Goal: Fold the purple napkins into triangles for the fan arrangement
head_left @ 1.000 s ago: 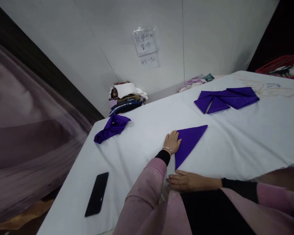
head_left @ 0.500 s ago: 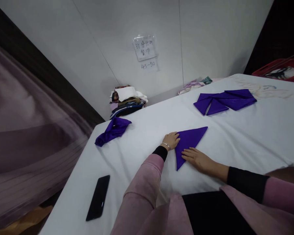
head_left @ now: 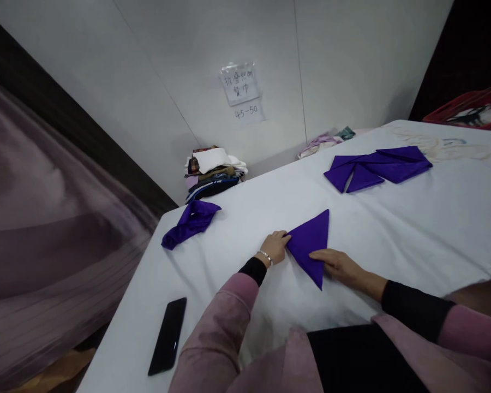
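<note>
A purple cloth napkin (head_left: pixel 311 243) folded into a triangle lies on the white-covered table (head_left: pixel 413 229) in front of me. My left hand (head_left: pixel 275 245) grips its left corner with the fingers curled on the edge. My right hand (head_left: pixel 336 263) rests flat on the napkin's right edge, fingers together. Both sleeves are pink with black cuffs, and a bracelet sits on the left wrist.
A crumpled purple napkin (head_left: pixel 190 221) lies at the table's far left corner. Several folded purple napkins (head_left: pixel 376 165) lie at the back right. A black phone (head_left: pixel 167 343) lies near the left front edge. A stack of folded cloths (head_left: pixel 213 173) stands by the wall. A red basket (head_left: pixel 470 109) is far right.
The triangular napkin has been turned and shifted, its long point now toward me. My right hand came up from the table's front edge onto the napkin. My left hand curled onto the left corner.
</note>
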Tool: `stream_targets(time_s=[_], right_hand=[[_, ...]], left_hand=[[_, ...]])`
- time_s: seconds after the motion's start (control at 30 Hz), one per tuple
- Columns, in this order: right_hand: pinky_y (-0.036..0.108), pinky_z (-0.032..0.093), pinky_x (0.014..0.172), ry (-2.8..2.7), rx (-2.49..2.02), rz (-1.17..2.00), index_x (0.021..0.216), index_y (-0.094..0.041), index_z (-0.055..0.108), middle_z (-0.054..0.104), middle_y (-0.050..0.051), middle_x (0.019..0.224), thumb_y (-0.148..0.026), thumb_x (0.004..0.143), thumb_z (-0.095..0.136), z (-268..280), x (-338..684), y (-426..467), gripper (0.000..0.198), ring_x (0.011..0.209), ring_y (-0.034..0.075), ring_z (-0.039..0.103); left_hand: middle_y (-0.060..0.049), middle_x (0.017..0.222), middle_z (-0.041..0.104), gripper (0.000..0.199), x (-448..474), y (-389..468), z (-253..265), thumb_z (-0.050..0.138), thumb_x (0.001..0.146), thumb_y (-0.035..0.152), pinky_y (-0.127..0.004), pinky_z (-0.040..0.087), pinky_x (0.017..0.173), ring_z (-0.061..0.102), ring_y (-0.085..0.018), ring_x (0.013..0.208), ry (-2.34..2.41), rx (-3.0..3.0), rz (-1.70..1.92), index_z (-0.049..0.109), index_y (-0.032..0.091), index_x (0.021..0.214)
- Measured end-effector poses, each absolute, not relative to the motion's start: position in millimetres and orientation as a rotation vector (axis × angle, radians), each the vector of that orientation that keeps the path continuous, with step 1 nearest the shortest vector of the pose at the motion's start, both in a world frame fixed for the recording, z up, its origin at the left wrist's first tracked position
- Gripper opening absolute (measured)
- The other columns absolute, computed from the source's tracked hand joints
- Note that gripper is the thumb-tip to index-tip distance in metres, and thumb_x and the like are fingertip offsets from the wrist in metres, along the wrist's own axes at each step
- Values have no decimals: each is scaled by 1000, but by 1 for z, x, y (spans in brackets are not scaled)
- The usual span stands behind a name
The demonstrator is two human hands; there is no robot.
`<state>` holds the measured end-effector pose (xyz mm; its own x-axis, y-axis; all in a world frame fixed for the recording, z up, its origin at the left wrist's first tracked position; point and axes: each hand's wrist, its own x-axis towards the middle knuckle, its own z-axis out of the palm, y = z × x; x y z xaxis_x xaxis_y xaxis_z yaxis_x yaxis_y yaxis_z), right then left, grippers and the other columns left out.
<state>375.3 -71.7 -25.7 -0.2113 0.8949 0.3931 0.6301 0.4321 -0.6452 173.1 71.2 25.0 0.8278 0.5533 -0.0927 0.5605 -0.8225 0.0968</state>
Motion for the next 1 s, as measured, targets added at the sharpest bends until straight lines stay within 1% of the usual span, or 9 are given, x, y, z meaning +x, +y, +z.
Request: stream_targets(time_s=[0.13, 0.27, 0.33, 0.47, 0.6, 0.7, 0.8, 0.9, 1.0], right_hand=[[44, 48, 90, -1516, -1326, 889, 108, -24, 67, 68, 5, 109, -39, 88, 43, -18, 379, -84, 34, 98, 25, 63], [43, 51, 81, -1206, -1334, 1180, 99, -20, 69, 71, 4, 91, -46, 79, 58, -3, 380, -81, 35, 84, 24, 64], [42, 52, 80, -1096, -1301, 1257, 99, -19, 69, 70, 3, 88, -45, 76, 62, 3, 384, -73, 35, 82, 23, 64], [38, 53, 73, -965, -1279, 1337, 108, -19, 64, 70, 5, 89, -41, 76, 62, 9, 394, -51, 38, 77, 21, 64], [33, 52, 58, -888, -1373, 1392, 111, -18, 60, 69, 5, 82, -33, 76, 61, 9, 402, -31, 38, 65, 19, 63], [30, 52, 56, -845, -1384, 1448, 106, -18, 60, 69, 6, 83, -28, 76, 60, 10, 406, -20, 32, 64, 18, 62], [29, 50, 52, -851, -1452, 1460, 98, -17, 61, 68, 6, 78, -31, 78, 60, 13, 408, -11, 24, 59, 16, 60], [27, 50, 49, -863, -1548, 1435, 93, -16, 61, 66, 5, 72, -33, 79, 60, 14, 412, 0, 22, 54, 14, 58], [26, 49, 49, -876, -1600, 1409, 94, -15, 61, 65, 4, 70, -32, 79, 61, 13, 416, 10, 23, 54, 14, 58]], left_hand=[[-6, 130, 50, 54, 149, 55, 18, 52, 73, 12, -38, 39, 100, 45, -23, 117, 851, 2824, 49, 54, 23, 126], [-5, 113, 59, 35, 138, 49, 7, 56, 78, 18, -36, 43, 96, 52, -20, 106, 874, 2647, 285, 64, 23, 111], [-4, 104, 62, 23, 139, 49, 1, 58, 80, 22, -35, 45, 91, 55, -18, 99, 922, 2533, 398, 68, 23, 101], [-3, 99, 64, 11, 143, 50, -9, 61, 80, 24, -33, 47, 88, 58, -17, 94, 1012, 2379, 540, 70, 22, 86], [-3, 102, 64, 11, 146, 49, -12, 58, 83, 24, -32, 47, 88, 59, -16, 95, 1024, 2324, 593, 69, 21, 82], [-3, 102, 64, 15, 147, 46, -12, 55, 85, 24, -33, 46, 90, 58, -16, 96, 1060, 2331, 599, 67, 21, 77], [-3, 102, 64, 16, 147, 44, -12, 54, 85, 23, -34, 44, 91, 58, -16, 97, 1063, 2341, 624, 65, 20, 74], [-3, 102, 64, 14, 147, 42, -12, 55, 85, 23, -36, 43, 92, 57, -17, 98, 1037, 2321, 656, 66, 20, 76], [-4, 101, 64, 14, 147, 42, -12, 55, 85, 25, -38, 43, 92, 57, -19, 99, 1019, 2286, 682, 67, 21, 79]])
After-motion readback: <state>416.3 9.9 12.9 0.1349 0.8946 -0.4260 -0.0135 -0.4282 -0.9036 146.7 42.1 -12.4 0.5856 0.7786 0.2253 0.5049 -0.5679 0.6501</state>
